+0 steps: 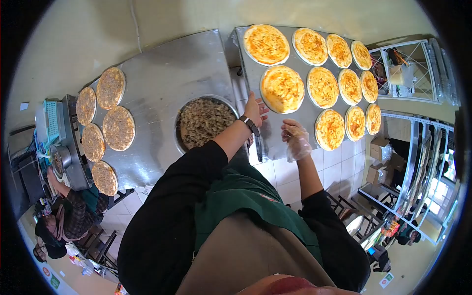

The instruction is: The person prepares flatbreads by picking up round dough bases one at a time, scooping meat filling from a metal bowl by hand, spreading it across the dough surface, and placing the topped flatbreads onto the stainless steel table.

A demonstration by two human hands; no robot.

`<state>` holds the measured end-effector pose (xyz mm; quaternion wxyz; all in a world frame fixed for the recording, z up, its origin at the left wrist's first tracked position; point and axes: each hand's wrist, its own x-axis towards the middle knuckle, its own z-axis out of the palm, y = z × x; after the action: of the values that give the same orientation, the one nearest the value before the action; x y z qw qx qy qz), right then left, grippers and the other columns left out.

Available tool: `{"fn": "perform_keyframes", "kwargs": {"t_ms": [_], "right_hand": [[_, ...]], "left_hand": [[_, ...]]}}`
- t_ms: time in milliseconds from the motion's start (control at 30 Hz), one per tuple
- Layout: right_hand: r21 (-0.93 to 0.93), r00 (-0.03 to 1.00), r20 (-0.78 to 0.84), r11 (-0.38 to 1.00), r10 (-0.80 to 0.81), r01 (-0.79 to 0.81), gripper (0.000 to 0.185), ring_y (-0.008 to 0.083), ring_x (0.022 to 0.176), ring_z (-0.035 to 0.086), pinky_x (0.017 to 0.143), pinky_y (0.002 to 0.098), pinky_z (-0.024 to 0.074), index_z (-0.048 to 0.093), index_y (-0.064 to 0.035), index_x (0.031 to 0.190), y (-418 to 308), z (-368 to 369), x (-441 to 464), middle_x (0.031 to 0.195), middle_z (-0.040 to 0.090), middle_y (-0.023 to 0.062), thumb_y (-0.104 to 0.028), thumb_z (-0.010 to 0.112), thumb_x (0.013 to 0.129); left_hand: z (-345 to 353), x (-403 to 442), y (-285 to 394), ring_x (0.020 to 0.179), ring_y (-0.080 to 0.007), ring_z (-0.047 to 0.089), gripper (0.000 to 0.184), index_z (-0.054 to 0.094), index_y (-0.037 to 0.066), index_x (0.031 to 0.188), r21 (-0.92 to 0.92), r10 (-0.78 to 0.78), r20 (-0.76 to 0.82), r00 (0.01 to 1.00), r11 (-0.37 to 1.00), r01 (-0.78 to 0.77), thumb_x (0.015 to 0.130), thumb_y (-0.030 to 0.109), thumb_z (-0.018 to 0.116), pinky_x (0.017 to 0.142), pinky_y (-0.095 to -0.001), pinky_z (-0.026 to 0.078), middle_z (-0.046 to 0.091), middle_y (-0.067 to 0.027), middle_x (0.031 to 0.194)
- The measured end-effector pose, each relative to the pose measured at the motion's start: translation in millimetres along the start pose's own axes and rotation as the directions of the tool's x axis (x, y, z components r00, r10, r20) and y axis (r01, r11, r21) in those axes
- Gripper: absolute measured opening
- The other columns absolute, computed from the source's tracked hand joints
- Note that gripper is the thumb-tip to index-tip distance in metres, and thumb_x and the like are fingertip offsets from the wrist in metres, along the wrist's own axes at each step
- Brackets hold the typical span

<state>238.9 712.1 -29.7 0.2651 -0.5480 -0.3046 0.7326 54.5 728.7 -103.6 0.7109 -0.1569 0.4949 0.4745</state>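
My left hand [254,111], bare with a dark watch at the wrist, is open with its fingers stretched toward the left edge of the right-hand metal table [253,73]. Whether it touches that edge I cannot tell. My right hand [294,136] wears a clear plastic glove. Its fingers are loosely bent and apart, with nothing visible in them, just below a round flatbread with an orange-yellow topping [282,89]. Several more such topped flatbreads lie in rows on this table. Beside my left forearm sits a large metal bowl [179,140] of crumbly grey-brown filling.
On the left metal table [152,93] lie several flatbreads with brownish topping [118,129]. A narrow gap parts the tables. Another person [81,206] works at far left by a metal pot [69,156]. Metal shelving [418,162] and cardboard boxes [377,150] stand at right.
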Motion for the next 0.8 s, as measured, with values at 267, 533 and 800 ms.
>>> {"fn": "perform_keyframes", "kwargs": {"t_ms": [267, 533, 800], "right_hand": [[0.181, 0.992, 0.101, 0.979, 0.075, -0.093, 0.029, 0.0151, 0.072, 0.059, 0.062, 0.0259, 0.0471, 0.057, -0.0026, 0.112, -23.8, -91.8, -6.8, 0.091, 0.062, 0.0071, -0.014, 0.063, 0.086], [0.133, 0.990, 0.101, 0.984, 0.102, -0.115, 0.029, 0.0156, 0.074, 0.060, 0.063, 0.0264, 0.0477, 0.059, -0.0016, 0.112, -31.6, -114.0, -11.5, 0.094, 0.062, 0.0075, -0.015, 0.064, 0.086], [0.096, 0.992, 0.065, 0.989, 0.109, -0.115, 0.026, 0.0145, 0.066, 0.057, 0.058, 0.0259, 0.0453, 0.060, -0.0030, 0.110, -36.6, -127.5, -7.9, 0.087, 0.061, 0.0046, -0.014, 0.064, 0.086]], "left_hand": [[21.9, 43.3, -8.7, 0.085, -0.0211, 0.054, 0.069, 0.059, 0.010, 0.107, -0.076, -0.029, -0.152, 0.988, 0.997, 0.017, 0.090, 0.068, 0.025, 0.070, -0.0366, 0.039, 0.059, -0.0066, 0.092], [63.2, 81.6, -18.6, 0.129, -0.0314, 0.044, 0.061, 0.043, 0.012, 0.139, -0.508, 0.304, 0.403, 0.863, 0.859, -0.065, 0.096, 0.054, 0.032, 0.108, -0.0508, 0.032, 0.047, -0.0119, 0.140], [53.6, 121.0, -22.4, 0.125, -0.0300, 0.049, 0.060, 0.044, 0.012, 0.137, -0.667, 0.373, 0.603, 0.705, 0.721, 0.189, 0.095, 0.055, 0.036, 0.101, -0.0486, 0.044, 0.048, -0.0126, 0.139]]}}
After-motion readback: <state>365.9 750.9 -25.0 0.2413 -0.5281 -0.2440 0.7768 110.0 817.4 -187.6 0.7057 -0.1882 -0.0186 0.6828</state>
